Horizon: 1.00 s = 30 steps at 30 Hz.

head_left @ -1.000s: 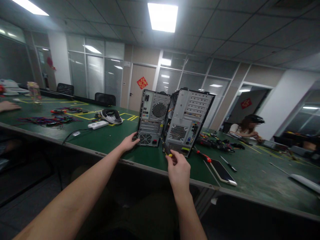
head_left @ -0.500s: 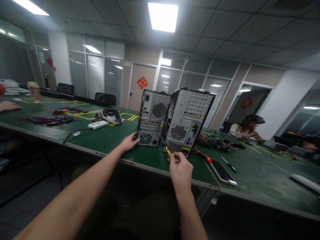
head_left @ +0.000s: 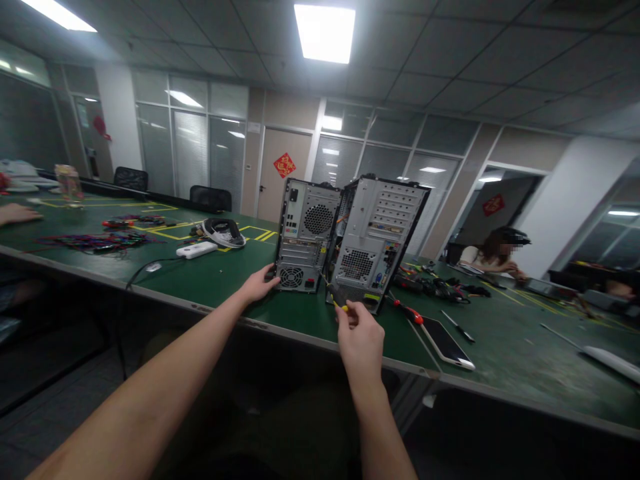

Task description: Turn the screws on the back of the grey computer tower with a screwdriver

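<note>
Two computer tower cases stand upright on the green table (head_left: 220, 280), rear panels facing me. My left hand (head_left: 259, 285) rests with fingers closed against the lower left corner of the left case (head_left: 306, 233). My right hand (head_left: 359, 333) pinches the handle of a yellow-and-black screwdriver (head_left: 336, 297), whose shaft points up toward the bottom left corner of the right case (head_left: 375, 233).
A red-handled screwdriver (head_left: 406, 311), a phone (head_left: 447, 343) and another tool (head_left: 455, 326) lie to the right. Cables, a white power strip (head_left: 196, 250) and a headset (head_left: 223, 233) lie to the left. Another person sits at the far right (head_left: 493, 257); someone's hand (head_left: 15, 213) rests at far left.
My right hand has shifted slightly on the screwdriver handle, first lifting a little toward the right case and turning. The left hand and both cases have not moved.
</note>
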Each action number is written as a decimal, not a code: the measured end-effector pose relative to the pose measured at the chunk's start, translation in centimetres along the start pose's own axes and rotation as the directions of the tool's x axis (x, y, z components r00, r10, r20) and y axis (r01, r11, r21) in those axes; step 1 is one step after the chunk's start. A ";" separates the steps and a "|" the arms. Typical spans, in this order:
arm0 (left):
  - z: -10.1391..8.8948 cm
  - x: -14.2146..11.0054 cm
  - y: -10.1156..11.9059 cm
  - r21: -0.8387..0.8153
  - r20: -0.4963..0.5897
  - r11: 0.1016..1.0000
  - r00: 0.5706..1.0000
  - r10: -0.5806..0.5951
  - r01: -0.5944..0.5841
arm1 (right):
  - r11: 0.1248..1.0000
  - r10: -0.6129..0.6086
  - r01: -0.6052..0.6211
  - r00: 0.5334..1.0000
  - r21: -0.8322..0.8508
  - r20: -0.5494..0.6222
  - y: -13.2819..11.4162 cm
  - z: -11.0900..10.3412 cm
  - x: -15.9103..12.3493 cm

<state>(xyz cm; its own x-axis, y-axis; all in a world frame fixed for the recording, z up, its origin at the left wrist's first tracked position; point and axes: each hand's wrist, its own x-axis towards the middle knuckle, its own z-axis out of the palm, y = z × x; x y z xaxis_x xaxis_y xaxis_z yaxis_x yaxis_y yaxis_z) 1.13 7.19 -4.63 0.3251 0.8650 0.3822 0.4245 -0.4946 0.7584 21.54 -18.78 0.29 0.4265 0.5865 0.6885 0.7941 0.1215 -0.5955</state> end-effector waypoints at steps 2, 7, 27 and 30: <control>-0.1 -0.1 0.2 0.001 0.001 1.000 1.000 -0.002 0.002 | 0.995 0.085 -0.085 0.996 0.048 0.017 0.0 0.3 0.0; -0.1 -0.1 0.1 0.001 0.001 1.000 1.000 0.000 0.000 | 0.996 0.068 -0.070 0.997 0.048 0.042 -0.1 0.4 -0.1; 0.1 0.0 -0.1 -0.007 -0.001 1.000 1.000 0.004 -0.004 | 1.000 0.001 -0.001 0.999 0.015 0.051 -0.3 0.2 -0.2; 0.1 0.1 -0.2 -0.003 -0.006 1.000 1.000 0.014 -0.014 | 0.989 -0.134 0.136 0.990 -0.065 0.037 -0.4 -0.1 -0.2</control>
<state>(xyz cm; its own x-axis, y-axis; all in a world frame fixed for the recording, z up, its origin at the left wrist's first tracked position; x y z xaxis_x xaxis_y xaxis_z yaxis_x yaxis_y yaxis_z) 1.11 7.35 -4.78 0.3258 0.8585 0.3962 0.4174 -0.5066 0.7544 21.12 -19.01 0.41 0.2998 0.5943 0.7463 0.8714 0.1477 -0.4677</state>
